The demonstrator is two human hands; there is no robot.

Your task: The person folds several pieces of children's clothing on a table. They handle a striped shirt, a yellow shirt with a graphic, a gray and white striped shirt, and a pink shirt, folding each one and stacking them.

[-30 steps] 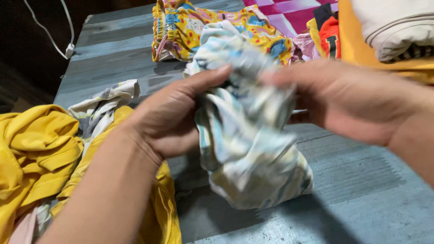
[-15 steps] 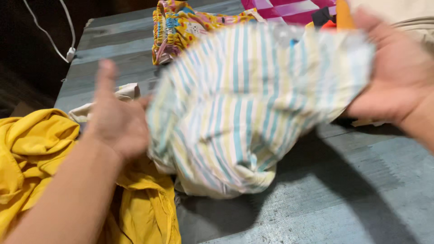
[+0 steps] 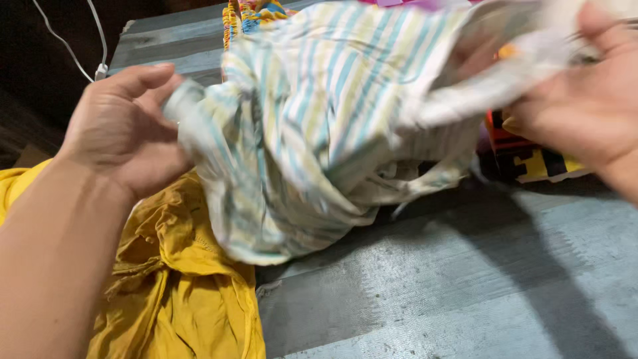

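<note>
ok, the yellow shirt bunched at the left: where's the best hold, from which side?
Take the yellow shirt at the raised fold by its right edge, coming from the right over the bare table. That ridge stands up enough to pinch, and nothing covers it there. Higher up, the striped cloth overhangs it, stretched between the left hand and right hand.

Grey-blue plank table (image 3: pixel 465 279), bearing laundry.
Carrying a crumpled yellow garment (image 3: pixel 179 292) at the near left edge; holding a bright patterned cloth (image 3: pixel 256 13) at the far edge and a red, black and yellow piece (image 3: pixel 531 156) at the right; showing bare weathered boards across the near right.
</note>
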